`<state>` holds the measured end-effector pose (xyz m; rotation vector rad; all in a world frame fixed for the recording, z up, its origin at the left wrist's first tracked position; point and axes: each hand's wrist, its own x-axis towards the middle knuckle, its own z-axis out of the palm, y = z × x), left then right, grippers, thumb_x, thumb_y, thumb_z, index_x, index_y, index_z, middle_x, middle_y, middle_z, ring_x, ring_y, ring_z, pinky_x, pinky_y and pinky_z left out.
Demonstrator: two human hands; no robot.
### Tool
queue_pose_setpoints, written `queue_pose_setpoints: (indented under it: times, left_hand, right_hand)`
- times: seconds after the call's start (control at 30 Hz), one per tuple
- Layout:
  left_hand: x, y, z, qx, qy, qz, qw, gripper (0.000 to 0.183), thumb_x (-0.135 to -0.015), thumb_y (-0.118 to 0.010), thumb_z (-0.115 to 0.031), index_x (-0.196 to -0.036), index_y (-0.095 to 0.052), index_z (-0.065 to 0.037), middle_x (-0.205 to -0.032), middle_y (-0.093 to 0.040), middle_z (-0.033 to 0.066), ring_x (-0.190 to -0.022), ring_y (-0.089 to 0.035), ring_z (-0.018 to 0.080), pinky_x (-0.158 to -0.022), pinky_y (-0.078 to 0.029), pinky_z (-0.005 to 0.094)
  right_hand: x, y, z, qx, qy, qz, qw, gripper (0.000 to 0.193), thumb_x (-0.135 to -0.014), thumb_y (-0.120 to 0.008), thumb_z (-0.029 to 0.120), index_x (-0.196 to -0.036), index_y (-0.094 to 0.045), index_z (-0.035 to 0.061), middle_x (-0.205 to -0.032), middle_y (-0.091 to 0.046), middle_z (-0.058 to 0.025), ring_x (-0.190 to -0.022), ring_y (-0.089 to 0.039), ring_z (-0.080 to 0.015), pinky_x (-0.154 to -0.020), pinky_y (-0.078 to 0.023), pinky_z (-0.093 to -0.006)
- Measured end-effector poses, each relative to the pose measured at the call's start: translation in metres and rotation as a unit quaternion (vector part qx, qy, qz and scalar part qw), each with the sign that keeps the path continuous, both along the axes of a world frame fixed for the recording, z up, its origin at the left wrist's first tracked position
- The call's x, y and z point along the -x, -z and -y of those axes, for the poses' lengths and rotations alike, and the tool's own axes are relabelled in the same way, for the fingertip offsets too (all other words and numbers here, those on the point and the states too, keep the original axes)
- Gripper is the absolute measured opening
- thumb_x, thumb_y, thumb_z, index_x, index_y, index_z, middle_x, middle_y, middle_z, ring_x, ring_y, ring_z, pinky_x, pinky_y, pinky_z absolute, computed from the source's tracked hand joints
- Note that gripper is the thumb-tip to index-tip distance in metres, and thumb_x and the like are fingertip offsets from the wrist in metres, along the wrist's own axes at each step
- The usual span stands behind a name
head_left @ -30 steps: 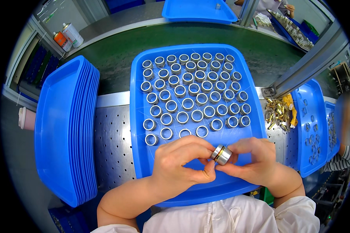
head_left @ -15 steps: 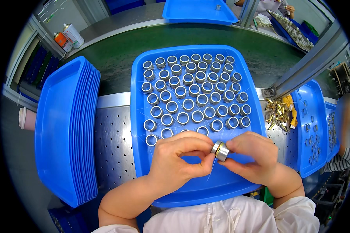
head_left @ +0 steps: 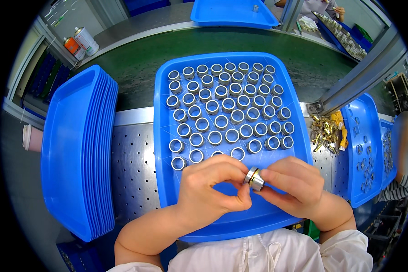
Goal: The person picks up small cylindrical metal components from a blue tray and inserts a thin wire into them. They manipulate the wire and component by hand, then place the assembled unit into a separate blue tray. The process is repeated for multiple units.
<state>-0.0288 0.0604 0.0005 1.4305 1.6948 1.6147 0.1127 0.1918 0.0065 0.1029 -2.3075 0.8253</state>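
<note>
Over the near part of a blue tray [head_left: 195, 226], both my hands meet at a short silver metal cylinder [head_left: 256, 182] with a golden band around its groove. My right hand [head_left: 294, 183] grips the cylinder from the right between thumb and fingers. My left hand [head_left: 213, 183] has curled fingers, its index and thumb tips against the cylinder's left end. Whether they also pinch a thin wire cannot be made out. Beyond my hands, several rows of grey metal rings [head_left: 221, 121] stand upright in the tray, with fine pale wires sticking out among them.
Stacked blue trays [head_left: 72, 149] stand at the left. Right of my tray lie brass-coloured parts [head_left: 324, 131] beside a yellow cloth [head_left: 340, 129], then a blue tray of rings [head_left: 363, 181]. A metal post [head_left: 362, 77] rises at the right. Spray cans [head_left: 85, 41] stand far left.
The cylinder has tilted slightly in my fingers, and my left thumb has dropped a little lower. The thin wire seen hanging below the cylinder before no longer shows clearly.
</note>
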Motion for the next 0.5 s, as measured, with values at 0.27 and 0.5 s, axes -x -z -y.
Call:
queue_pose_setpoints:
  times: [0.27, 0.5]
  left_hand:
    - [-0.0008, -0.0009, -0.0015, 0.042, 0.004, 0.148, 0.988, 0.018, -0.061, -0.069, 0.006, -0.078, -0.064, 0.001, -0.084, -0.063, 0.009, -0.068, -0.064, 0.012, -0.062, -0.054, 0.0218]
    - [0.0009, 0.0036, 0.0004, 0.005, 0.007, 0.061, 0.998, 0.019, -0.06, -0.069, 0.006, -0.077, -0.063, 0.0, -0.082, -0.063, 0.0086, -0.065, -0.064, 0.0125, -0.059, -0.053, 0.0217]
  right_hand:
    - [0.0001, -0.0029, -0.0038, -0.03, -0.002, 0.0, 1.0, 0.038, -0.061, -0.074, 0.0, -0.097, -0.064, 0.0004, -0.081, -0.061, -0.0095, -0.064, -0.058, -0.0198, -0.052, -0.046, -0.0274]
    - [0.0007, -0.0018, -0.004, -0.045, -0.008, -0.001, 0.999, 0.039, -0.061, -0.074, 0.0, -0.098, -0.064, 0.0016, -0.082, -0.061, -0.0091, -0.065, -0.058, -0.0189, -0.053, -0.047, -0.0271]
